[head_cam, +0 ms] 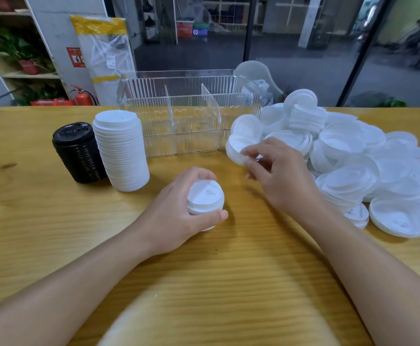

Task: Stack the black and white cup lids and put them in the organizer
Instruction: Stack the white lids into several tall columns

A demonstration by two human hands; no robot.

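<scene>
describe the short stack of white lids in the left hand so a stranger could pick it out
On the wooden table, in front of the clear organizer, the left hand grips a short white lid stack. Unlike the tall white stack beside the black stack, it is only a few lids high.

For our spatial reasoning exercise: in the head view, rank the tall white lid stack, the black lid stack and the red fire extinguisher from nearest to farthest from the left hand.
From the left hand:
1. Tall white lid stack, just up-left on the table.
2. Black lid stack, left beside it.
3. Red fire extinguisher, beyond the table, on the floor.
</scene>
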